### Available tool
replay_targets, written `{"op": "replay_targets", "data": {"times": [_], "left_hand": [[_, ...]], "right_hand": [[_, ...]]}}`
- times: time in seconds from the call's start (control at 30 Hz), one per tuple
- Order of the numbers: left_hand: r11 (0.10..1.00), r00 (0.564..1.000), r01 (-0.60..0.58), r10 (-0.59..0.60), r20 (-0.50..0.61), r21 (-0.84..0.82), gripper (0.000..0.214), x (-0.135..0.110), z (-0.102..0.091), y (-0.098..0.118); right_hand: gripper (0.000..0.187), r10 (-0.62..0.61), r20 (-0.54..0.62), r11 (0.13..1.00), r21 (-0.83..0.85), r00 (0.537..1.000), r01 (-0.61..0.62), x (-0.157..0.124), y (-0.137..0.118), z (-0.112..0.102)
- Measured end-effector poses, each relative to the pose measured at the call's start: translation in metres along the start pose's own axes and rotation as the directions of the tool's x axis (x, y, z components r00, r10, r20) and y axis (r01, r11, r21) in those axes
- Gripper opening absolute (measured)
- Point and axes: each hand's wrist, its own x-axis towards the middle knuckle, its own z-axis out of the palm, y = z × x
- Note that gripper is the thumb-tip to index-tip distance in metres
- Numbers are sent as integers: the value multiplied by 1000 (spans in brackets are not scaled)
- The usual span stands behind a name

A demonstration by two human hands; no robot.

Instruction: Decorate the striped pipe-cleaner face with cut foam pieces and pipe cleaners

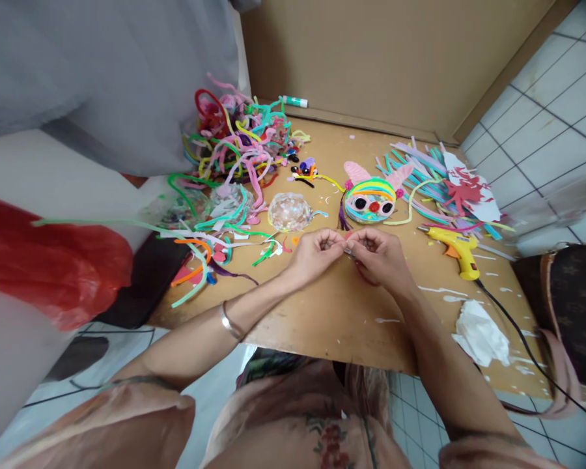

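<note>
At the meeting point of the fingertips sits a thin reddish strip (pixel 348 236), its material too small to identify. The left hand (pixel 318 253) and the right hand (pixel 378 253) each close thumb against finger in a narrow pinch, tip to tip, and appear to hold the strip between them; how much of it lies inside the grip cannot be told. For good control, press with the pads only, set one hand as the anchor, and make small adjustments with the other; excess pressure may crease a piece this slender. Just beyond the right hand stands a round animal face with pink ears and striped, multicoloured fuzzy stems (pixel 371 202); avoid brushing it with the knuckles. Beyond the left hand lies a clear, round, shiny plastic piece (pixel 290 212), apart from the fingers. To the right of the grip, a yellow glue gun with an orange trigger (pixel 453 249) lies with its nozzle toward the right hand; treat the tip as hot and hold the forearm clear. Farther right and nearer the body rests a crumpled white tissue (pixel 482 332). Farthest left, beyond the grip, a tangled heap of multicoloured fuzzy stems (pixel 241 146) spreads over the tan tabletop (pixel 317 326).
</note>
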Motion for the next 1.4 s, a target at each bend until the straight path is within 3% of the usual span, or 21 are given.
{"op": "replay_targets", "data": {"times": [0.3,0.5,0.7,1.07,1.4], "left_hand": [[976,995,97,-90,45,-193,17,3,0,0],[943,991,133,-117,72,-304,16,3,0,3],[933,986,158,-131,105,-323,19,2,0,2],[862,957,289,-248,150,-417,20,2,-2,8],[875,966,254,-204,162,-412,31,2,-1,4]], "right_hand": [[35,38,61,990,130,997,-46,-1,-4,-5],[28,-68,80,993,102,994,60,-1,-6,-7],[18,-136,32,991,17,990,136,-1,-1,-5],[24,-143,-3,988,58,990,143,0,4,-4],[22,-158,0,986,48,987,158,-1,3,-4]]}}
